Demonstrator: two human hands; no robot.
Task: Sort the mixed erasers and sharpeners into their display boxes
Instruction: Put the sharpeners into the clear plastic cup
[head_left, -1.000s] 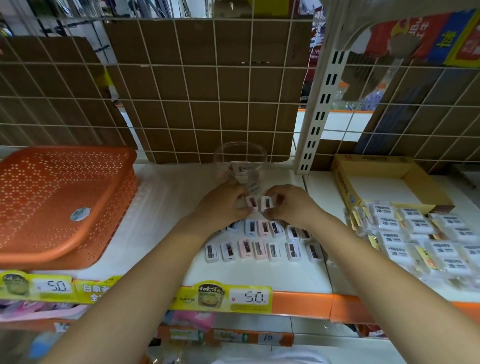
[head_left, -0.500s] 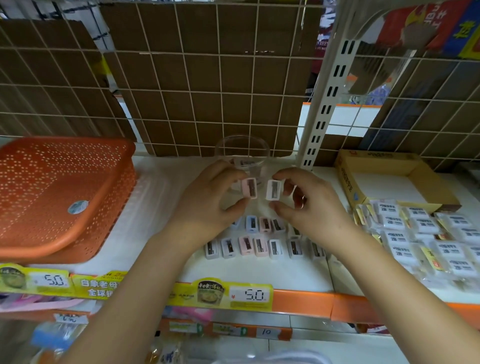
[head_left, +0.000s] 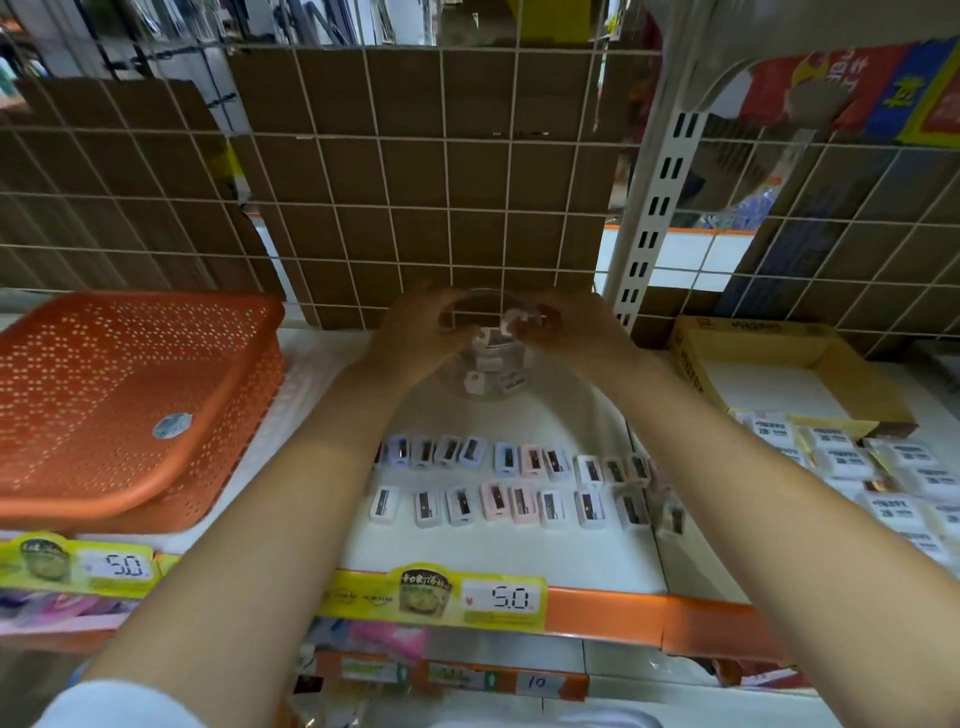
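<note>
Both hands are over a clear plastic cup (head_left: 470, 387) at the back of the white shelf. My right hand (head_left: 571, 330) pinches a white sharpener (head_left: 513, 320) just above the cup's rim. My left hand (head_left: 418, 335) has curled fingers at the rim, and a small pale sharpener (head_left: 483, 336) shows right below its fingertips; motion blur hides whether it is still held. Several sharpeners (head_left: 493, 376) lie inside the cup. Two rows of pastel sharpeners (head_left: 511, 486) lie on the shelf between my forearms. A heap of wrapped white erasers (head_left: 857, 467) lies at the right.
An open yellow cardboard box (head_left: 693, 358) stands at the back right, behind the erasers. An upturned orange perforated basket (head_left: 130, 410) fills the left of the shelf. A wire grid backed with cardboard (head_left: 415, 182) closes the rear. Price labels (head_left: 509, 597) line the front edge.
Both hands lifted a sharpener each from the rows, carried them back and up, and now hover over the cup. The camera tilted slightly.
</note>
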